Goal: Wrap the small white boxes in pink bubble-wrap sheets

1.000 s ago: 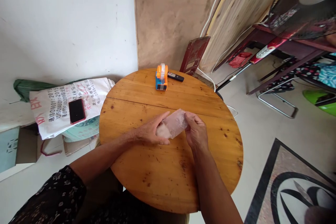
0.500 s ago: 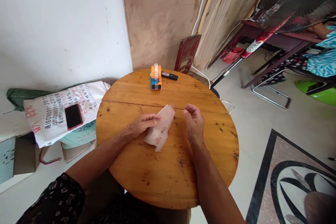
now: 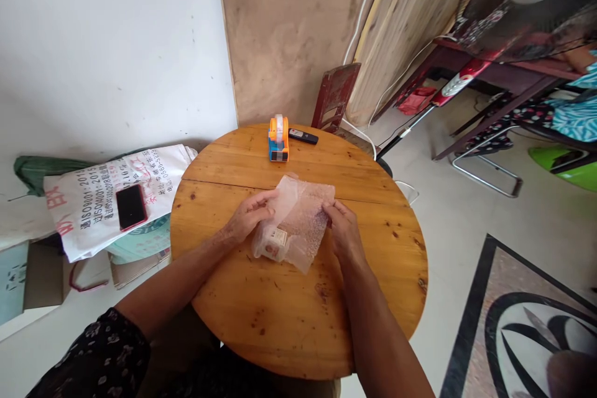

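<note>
A translucent sheet of bubble wrap lies spread on the round wooden table, between my hands. My right hand pinches its right edge between thumb and fingers. At the left edge, my left hand has thumb and fingers closed on the plastic. A small pale packet with printing shows through the near left part of the wrap; its exact kind I cannot make out. Beyond the wrap stand an orange and blue tape dispenser and a black remote control.
To the left, a phone rests on a printed white sack. A red wooden chair stands behind the table. On the right are a standing fan and a seated person in a blue patterned top.
My right hand, apart from the plastic before, now grips its right edge. The folded plastic has opened out to the right, and the printed packet shows more plainly.
</note>
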A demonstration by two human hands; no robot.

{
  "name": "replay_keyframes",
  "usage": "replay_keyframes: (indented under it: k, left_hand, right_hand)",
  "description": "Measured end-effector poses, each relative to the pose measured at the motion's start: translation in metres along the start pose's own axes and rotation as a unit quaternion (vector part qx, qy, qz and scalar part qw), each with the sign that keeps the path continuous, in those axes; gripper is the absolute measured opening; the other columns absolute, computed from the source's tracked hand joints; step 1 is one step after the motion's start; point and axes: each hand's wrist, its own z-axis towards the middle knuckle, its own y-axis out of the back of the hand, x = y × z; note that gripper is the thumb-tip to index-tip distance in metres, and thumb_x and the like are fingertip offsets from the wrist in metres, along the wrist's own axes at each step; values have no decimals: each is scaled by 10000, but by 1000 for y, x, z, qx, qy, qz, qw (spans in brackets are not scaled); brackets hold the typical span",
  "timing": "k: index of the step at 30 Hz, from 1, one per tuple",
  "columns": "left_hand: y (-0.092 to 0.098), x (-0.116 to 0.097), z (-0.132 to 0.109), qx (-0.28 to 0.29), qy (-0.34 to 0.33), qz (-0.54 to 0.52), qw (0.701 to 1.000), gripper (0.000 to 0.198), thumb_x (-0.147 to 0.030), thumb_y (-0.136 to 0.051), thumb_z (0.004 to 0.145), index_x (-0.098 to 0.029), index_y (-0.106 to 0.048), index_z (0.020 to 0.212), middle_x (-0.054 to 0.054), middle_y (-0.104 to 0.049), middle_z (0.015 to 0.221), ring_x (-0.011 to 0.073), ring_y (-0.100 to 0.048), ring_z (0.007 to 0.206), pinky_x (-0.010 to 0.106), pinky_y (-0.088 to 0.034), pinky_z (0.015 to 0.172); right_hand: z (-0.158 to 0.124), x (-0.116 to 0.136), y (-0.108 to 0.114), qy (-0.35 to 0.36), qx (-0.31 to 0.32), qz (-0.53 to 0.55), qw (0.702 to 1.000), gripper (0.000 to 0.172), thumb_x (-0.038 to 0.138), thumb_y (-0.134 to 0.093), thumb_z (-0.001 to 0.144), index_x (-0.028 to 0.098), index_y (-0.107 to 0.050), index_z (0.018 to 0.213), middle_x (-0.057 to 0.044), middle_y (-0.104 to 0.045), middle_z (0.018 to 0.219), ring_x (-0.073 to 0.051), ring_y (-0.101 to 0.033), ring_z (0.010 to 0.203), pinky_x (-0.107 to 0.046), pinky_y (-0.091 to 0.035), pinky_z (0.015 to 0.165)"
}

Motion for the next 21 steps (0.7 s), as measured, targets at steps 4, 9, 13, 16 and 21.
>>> replay_keyframes:
  k: [4,9,13,16,21]
  left_hand:
    - [4,0,4,-60,-12,57,996,458,-373,-688,739,-176,-670,1152,89,-687,1102,212,-625,976,315,-489,840]
    - [5,-8,1,-73,-97,224,967,441,-410,-746,685,-183,-675,1056,120,-584,1269,244,-573,1083,342,-483,879]
    - [3,-10,-1,-51,-117,297,946,345,-299,-772,637,-178,-671,944,133,-575,1269,280,-535,1198,407,-429,1012]
    - [6,-7,0,-66,-80,311,945,74,-223,-646,714,-176,-644,771,86,-661,1018,217,-608,976,337,-483,854]
    - [18,-6,5,-103,-38,290,951,88,-239,-563,718,-171,-591,670,-12,-581,642,122,-501,615,237,-399,601]
  right_hand:
    - [3,-6,-7,-84,18,143,986,285,420,-741,595,207,-638,753,-12,-676,728,-163,-564,652,-283,-453,630]
    - [0,-13,-15,-106,38,166,980,293,415,-770,603,222,-624,767,-12,-697,760,-173,-601,668,-296,-486,637]
    - [1,-11,-13,-65,18,143,987,307,456,-763,616,231,-565,683,10,-634,666,-155,-555,615,-282,-471,607]
    - [2,-9,-11,-25,2,103,994,349,520,-749,633,233,-551,659,24,-583,622,-141,-506,584,-263,-442,570]
    - [6,-11,-6,-2,-20,52,998,348,543,-706,668,223,-570,677,28,-550,615,-124,-455,573,-251,-411,548]
